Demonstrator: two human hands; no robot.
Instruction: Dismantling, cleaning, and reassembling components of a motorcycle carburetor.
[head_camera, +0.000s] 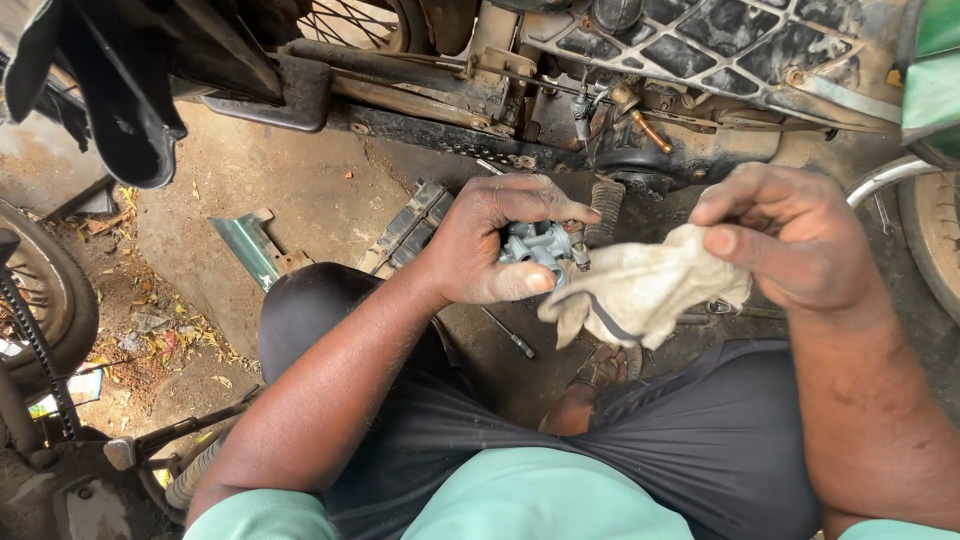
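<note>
**wrench_guy:** So what have you got in your left hand (490, 245) there? Looks like a small grey metal engine part (537, 245), fingers curled tight around it, thumb pressed along the bottom edge. It sits right in front of you, above your knees, just below the underside of the motorbike (620, 90).

**dusty_rag:** Yep, and your right hand (785, 240) is closed on a dirty whitish rag (640, 290). Fingers are pinched over the top of it, and the loose end hangs down and touches the metal part on its right side. So both hands are full, nothing open.

**wrench_guy:** You're squatting on the dirt floor (300, 200), dark shorts, light green shirt. There's a screwdriver (508, 335) lying on the ground between your legs, right under the part. Your sandalled foot (605, 365) is just beside it.

**dusty_rag:** Also a green bent metal piece (248, 245) lying on the floor off to your left, well apart from your hands, and a black ribbed footrest (606, 205) sticking out just behind the part. Wheel with a chain (35, 330) on the far left edge. Another wheel (935, 240) at the right edge, behind your right wrist.

**wrench_guy:** Can't tell exactly what the grey part is, your fingers cover most of it.
</note>
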